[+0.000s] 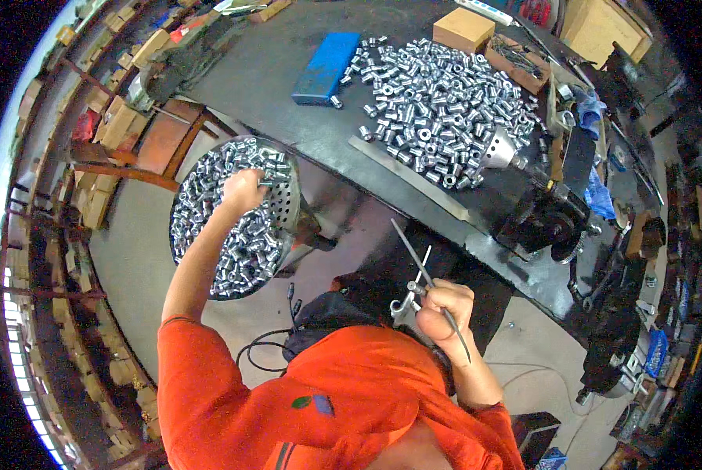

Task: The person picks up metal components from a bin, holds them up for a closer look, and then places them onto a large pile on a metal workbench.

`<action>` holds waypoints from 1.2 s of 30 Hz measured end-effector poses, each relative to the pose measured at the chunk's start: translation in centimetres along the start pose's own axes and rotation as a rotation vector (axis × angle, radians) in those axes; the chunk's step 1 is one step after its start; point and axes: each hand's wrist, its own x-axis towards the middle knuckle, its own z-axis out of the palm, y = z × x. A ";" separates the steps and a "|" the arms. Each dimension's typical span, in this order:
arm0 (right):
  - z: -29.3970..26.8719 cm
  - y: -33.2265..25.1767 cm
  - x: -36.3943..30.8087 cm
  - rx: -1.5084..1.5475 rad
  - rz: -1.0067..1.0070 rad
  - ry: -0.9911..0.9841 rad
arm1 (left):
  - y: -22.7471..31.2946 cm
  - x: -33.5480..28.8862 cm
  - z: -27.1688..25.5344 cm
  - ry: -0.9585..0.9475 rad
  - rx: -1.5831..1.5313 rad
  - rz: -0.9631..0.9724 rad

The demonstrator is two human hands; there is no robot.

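My left hand (243, 190) reaches over a round perforated metal basin (287, 205) heaped with small shiny metal sleeves (245, 254). Its fingers are closed, with a small metal sleeve (265, 183) at their tips. In front of my body, my right hand (449, 308) grips a long, thin grey tool (407, 240) that looks like a file, slanting across the fist. A short metal cylinder (416, 288) sits at its fingers. Beside that hand shows a ring-shaped metal piece (398, 306), partly hidden; I cannot tell what it belongs to.
A dark workbench (280, 106) carries a large pile of similar metal sleeves (437, 102), a blue box (326, 68) and a flat metal bar (408, 178). A machine with a perforated cone (499, 147) stands at the right. A wooden stool (163, 141) is beyond the basin.
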 end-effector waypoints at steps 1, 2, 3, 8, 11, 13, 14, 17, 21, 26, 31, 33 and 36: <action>0.0 -0.1 -0.1 -0.006 0.013 0.019 | -0.1 0.3 0.4 -0.043 0.028 -0.027; 0.3 -0.2 -0.2 -0.008 0.030 0.041 | 0.0 0.7 -0.3 -0.140 -0.024 -0.101; 0.4 -0.2 -0.2 -0.001 0.030 0.052 | 0.4 0.7 -0.6 -0.178 -0.002 -0.086; 0.7 -0.4 -0.2 0.069 0.014 0.057 | 0.8 -0.2 0.3 -0.128 -0.047 -0.066; 0.9 0.9 -1.1 0.058 0.016 -0.004 | 0.0 0.2 1.1 -0.144 -0.126 -0.022; 0.6 0.6 -1.4 0.071 0.049 -0.008 | -1.1 0.4 2.7 -0.184 -0.085 0.012; 0.4 0.7 -1.7 0.104 0.120 -0.025 | 0.2 0.5 1.7 -0.186 -0.052 0.006; -0.1 0.2 -1.2 0.092 0.047 -0.060 | 0.4 -0.6 1.8 -0.097 -0.221 -0.087; -0.4 -0.2 -1.5 0.133 0.037 -0.039 | 1.5 -0.4 1.4 -0.028 -0.216 -0.010; -0.4 -0.4 -1.8 0.166 0.049 0.015 | 1.2 -0.3 0.6 -0.002 -0.240 0.002; -0.4 -0.4 -1.4 0.225 0.104 -0.039 | 2.2 -0.7 -2.7 0.007 -0.958 0.118; -0.2 -0.4 -1.0 0.139 0.034 -0.037 | 7.1 -2.1 -6.3 -0.098 -1.152 0.125; 0.2 -0.4 -1.1 0.203 0.105 -0.057 | 12.8 -4.1 -9.7 -0.293 -1.307 0.197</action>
